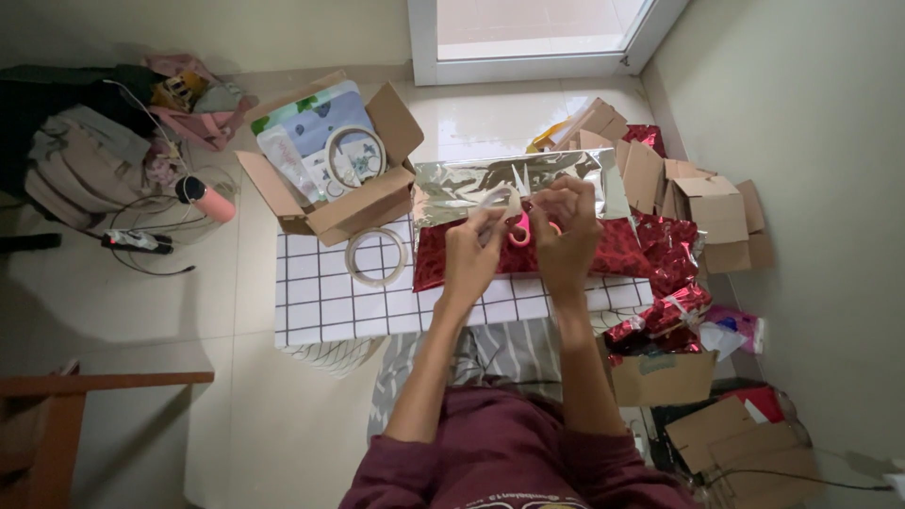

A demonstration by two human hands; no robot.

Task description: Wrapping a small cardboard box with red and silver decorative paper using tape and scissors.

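In the head view, the person is sitting at a low table [320,302] covered in a white grid-patterned cloth, and everything here is placed relative to that table. Over its far right part, the right hand [566,231] is closing around the pink handles of a pair of scissors [520,226], whose pale blades are pointing up and away over a sheet of wrapping foil [528,184] that is lying silver side up, with its red side [613,253] showing along the near edge. The left hand [471,250] is pinching a short, pale strip of what looks like tape [495,198] between curled fingers, just beside the blades; whether the blades are touching the strip cannot be told. A roll of tape [377,256] is lying flat near the table's middle, and an open cardboard box [330,160] holding patterned items and a second tape ring is resting on the far left corner. Crumpled red foil scraps [669,283] and flattened cardboard [688,198] are piling up beyond the table's right edge. As a judgement, the risk lies in how closely the left fingertips are sitting to the blades: a snip could nick them, or the loose strip could fold and stick to itself or to the foil.
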